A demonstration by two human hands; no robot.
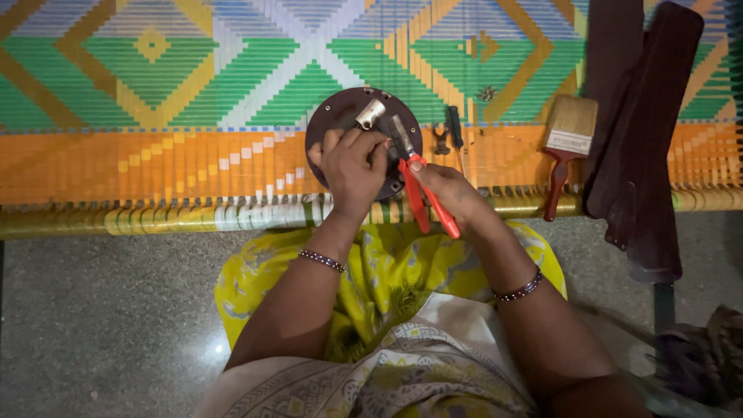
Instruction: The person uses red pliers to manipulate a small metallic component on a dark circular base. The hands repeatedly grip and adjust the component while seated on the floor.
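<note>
left hand [350, 166]: clamped over the round dark metal disc [340, 116], centre of the frame, on the woven mat [155, 93]
right hand [447, 190]: wrapped tight round the red-handled pliers [418, 182], nose at the disc's hub
screwdriver [455, 131]: just right of the disc
paintbrush [567, 139]: further right, by dark fan blades [642, 139]

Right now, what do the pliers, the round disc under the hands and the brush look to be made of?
Pliers: dull grey metal jaws, glossy red handles, likely plastic-coated. Round disc: dark brown, smooth with a slight sheen, probably painted metal; its stub is bright bare metal. Brush: pale bristles, silvery metal band, reddish handle, varnished wood or plastic.
</note>
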